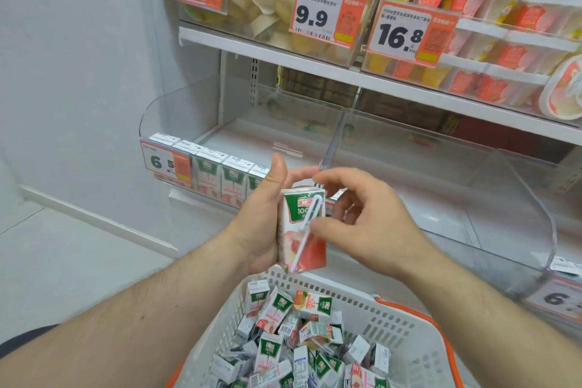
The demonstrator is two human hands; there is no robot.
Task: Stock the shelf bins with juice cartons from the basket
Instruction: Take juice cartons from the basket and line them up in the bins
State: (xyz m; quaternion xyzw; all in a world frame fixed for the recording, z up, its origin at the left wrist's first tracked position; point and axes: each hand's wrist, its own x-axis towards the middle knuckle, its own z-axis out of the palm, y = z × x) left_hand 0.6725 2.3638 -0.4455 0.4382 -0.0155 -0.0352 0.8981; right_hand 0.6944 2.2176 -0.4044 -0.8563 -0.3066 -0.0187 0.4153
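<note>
Few cartons have reached the shelf so far: a short row of juice cartons point(220, 175) stands along the front of the left bin point(163, 110), at centre left of the frame behind the 6.5 price tag point(165, 162), and I count about four before the left hand covers the rest. Behind that row the bin looks bare. The right bin point(441, 173), past the clear divider point(333, 138), shows no cartons that I can see. By contrast, the basket point(393, 318) at the bottom of the frame is heaped with loose cartons point(302, 346), so most of the stocking looks to be still ahead.

One carton point(304, 230) is held upright at centre frame, above the basket's far rim and in front of the left bin. The left hand point(264, 220) wraps its side, thumb pointing up. The right hand point(368, 224) curls its fingers point(327, 176) over the top corner, with the thumb near the attached straw point(307, 224); whether they press the carton or merely touch it is unclear.

Hidden or unclear: the basket's near half is cut off by the bottom edge, the row's right end sits behind the left hand, reflections cloud the bin walls, and the carton print is too blurred to read beyond "100%".
</note>
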